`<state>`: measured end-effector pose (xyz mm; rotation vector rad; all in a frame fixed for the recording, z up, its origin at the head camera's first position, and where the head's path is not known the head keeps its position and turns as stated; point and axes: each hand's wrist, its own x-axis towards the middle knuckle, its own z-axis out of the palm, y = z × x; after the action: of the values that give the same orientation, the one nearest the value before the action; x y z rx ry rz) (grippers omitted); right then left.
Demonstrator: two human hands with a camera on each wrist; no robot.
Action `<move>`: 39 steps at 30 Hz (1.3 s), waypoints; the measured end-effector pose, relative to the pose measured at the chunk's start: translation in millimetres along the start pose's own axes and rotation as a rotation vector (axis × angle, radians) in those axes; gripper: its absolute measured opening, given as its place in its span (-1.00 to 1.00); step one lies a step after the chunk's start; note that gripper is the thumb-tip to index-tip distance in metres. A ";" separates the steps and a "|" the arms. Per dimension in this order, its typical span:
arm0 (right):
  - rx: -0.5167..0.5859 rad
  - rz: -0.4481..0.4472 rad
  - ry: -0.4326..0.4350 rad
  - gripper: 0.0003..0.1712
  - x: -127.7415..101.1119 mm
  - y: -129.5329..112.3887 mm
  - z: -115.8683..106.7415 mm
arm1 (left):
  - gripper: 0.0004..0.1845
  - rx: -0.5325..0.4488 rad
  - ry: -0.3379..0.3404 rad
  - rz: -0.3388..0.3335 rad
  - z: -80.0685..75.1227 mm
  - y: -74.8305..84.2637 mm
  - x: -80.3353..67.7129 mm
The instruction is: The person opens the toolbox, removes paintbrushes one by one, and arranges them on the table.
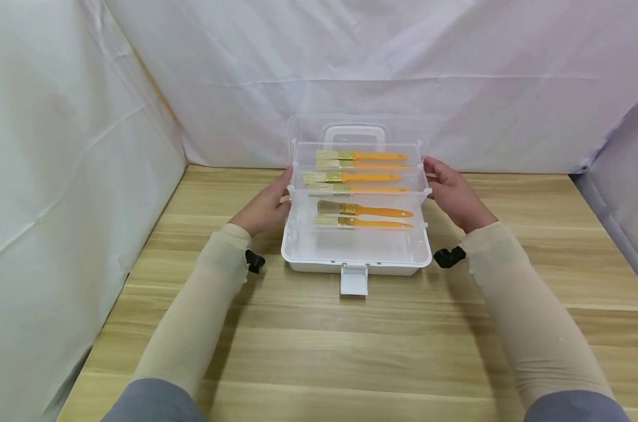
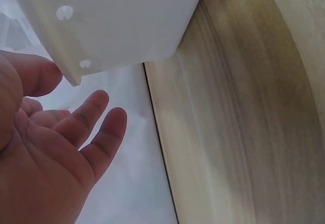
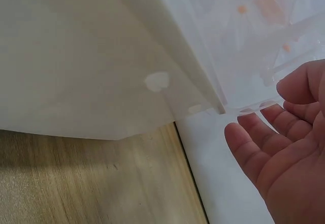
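Observation:
A white plastic storage box (image 1: 357, 267) stands with its clear lid (image 1: 403, 129) raised and its tiered clear trays (image 1: 419, 181) spread upward. Several paintbrushes (image 1: 378, 177) with orange handles and pale bristles lie across the trays and lower section, handles to the right. My left hand (image 1: 266, 206) is at the box's left side, its thumb by the rim corner and its fingers loosely bent in the left wrist view. On the opposite side, my right hand (image 1: 453, 193) has its fingertips beside the tray edge, thumb apart from the fingers. Some fingertip contact is hidden.
The box rests on a wood-grain table (image 1: 319, 351) near its back edge. White cloth (image 1: 245, 76) hangs behind and to the left. At the box's front, a white latch (image 1: 354, 281) hangs down. Black wrist devices (image 1: 450, 257) sit by both cuffs.

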<state>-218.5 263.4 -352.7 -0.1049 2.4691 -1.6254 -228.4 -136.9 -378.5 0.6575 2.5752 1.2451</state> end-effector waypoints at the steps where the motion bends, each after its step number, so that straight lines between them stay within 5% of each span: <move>1: 0.007 -0.004 -0.006 -0.32 0.7 0.5 0.2 | -0.17 -0.012 -0.001 0.000 -0.3 -0.5 0.6; 8: 0.055 -0.001 -0.052 -0.25 6.7 8.2 2.4 | -0.15 -0.046 -0.029 0.016 0.6 -3.7 3.2; 16: 0.075 -0.017 -0.080 -0.28 3.8 9.2 4.1 | -0.20 -0.084 -0.074 -0.079 -2.5 -0.4 -0.9; 27: 0.087 -0.011 -0.087 -0.38 2.7 12.8 8.7 | -0.21 -0.091 -0.101 -0.113 -2.8 0.5 -3.5; 39: 0.050 0.092 -0.104 -0.38 2.8 18.5 8.5 | -0.23 -0.141 -0.120 -0.126 -0.1 -1.1 -6.8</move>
<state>-218.9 262.7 -373.2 -0.0662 2.3198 -1.6004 -222.7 -140.7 -379.3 0.5168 2.3673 1.2903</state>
